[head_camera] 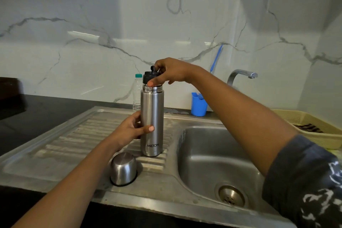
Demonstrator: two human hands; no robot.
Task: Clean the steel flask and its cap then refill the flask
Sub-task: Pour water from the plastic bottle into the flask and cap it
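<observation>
Left hand gripping upright flask, right hand (from above) gripping its stopper.

The only lettering I can read is the brand name "MILTON", printed in dark capitals low on the front of the steel flask. The clear plastic bottle behind it shows no print I can make out.

The flask is silver with black lettering and a black stopper; the cap is silver, black-rimmed. The wall is white with grey veins, the table black. The holder is blue, the sleeve dark grey with white marks.
</observation>
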